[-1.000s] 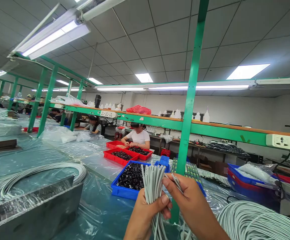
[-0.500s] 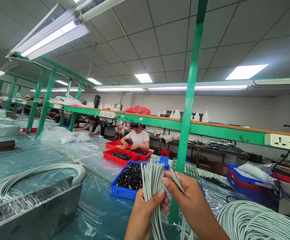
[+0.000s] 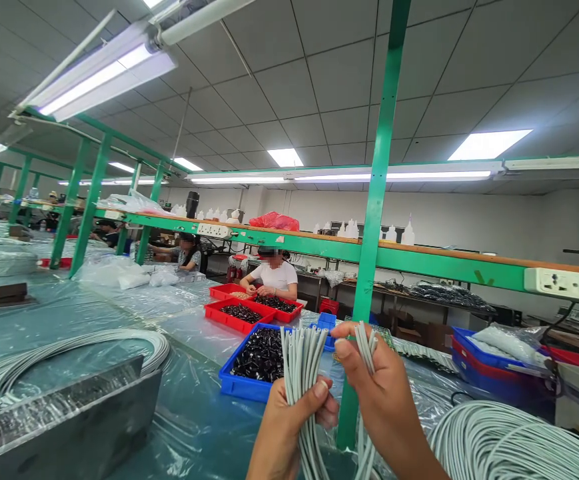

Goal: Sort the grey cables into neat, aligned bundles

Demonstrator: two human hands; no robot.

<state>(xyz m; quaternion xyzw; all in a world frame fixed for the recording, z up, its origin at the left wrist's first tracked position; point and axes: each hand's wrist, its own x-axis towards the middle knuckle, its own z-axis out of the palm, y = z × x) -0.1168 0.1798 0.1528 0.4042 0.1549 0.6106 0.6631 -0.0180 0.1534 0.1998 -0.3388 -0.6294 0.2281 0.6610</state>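
My left hand (image 3: 294, 413) is wrapped round a bundle of thin grey cables (image 3: 301, 363), their cut ends standing up above the fist. To the right of it, my right hand (image 3: 379, 383) holds a smaller group of the same cables (image 3: 366, 347) between thumb and fingers. Its index finger and thumb tips are apart, pointing toward the larger bundle without touching it. Below both hands the cables hang down out of the picture. Just behind the bundle stands a blue tray (image 3: 249, 388) filled with small black parts (image 3: 256, 357).
A green post (image 3: 372, 233) rises right behind my hands. Coiled grey cables (image 3: 514, 443) lie at the right, another coil (image 3: 134, 337) at the left beside a metal channel (image 3: 69, 420). Red trays (image 3: 229, 317) stand before a seated person (image 3: 275, 273). Blue bins (image 3: 499, 373) stand at right.
My right hand has moved slightly right and up from the larger bundle, taking its small group of cables along. The gap between the two groups is wider. My left hand has stayed nearly still.
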